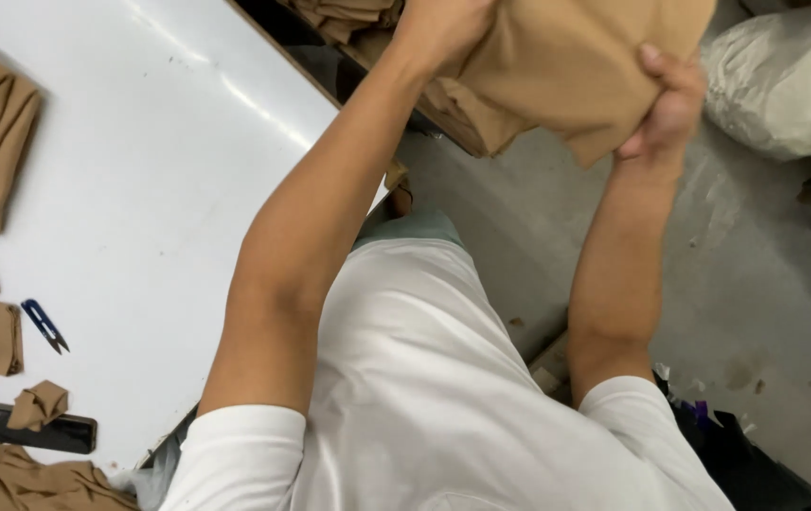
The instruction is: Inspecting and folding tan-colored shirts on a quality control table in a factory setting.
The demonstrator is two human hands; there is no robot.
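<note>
Hands, left [438,28] and right [666,104], each grip clamped on tan cloth [566,66], beside a white sack [784,80].

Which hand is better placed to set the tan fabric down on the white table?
Probably the left hand: it grips the tan fabric on the side toward the white table; the right hand is over the floor.

A glossy white worktable [140,142] reflects overhead light; right of it lies stained grey concrete floor [765,312] (a white plastic sack [789,80] beyond).
</note>
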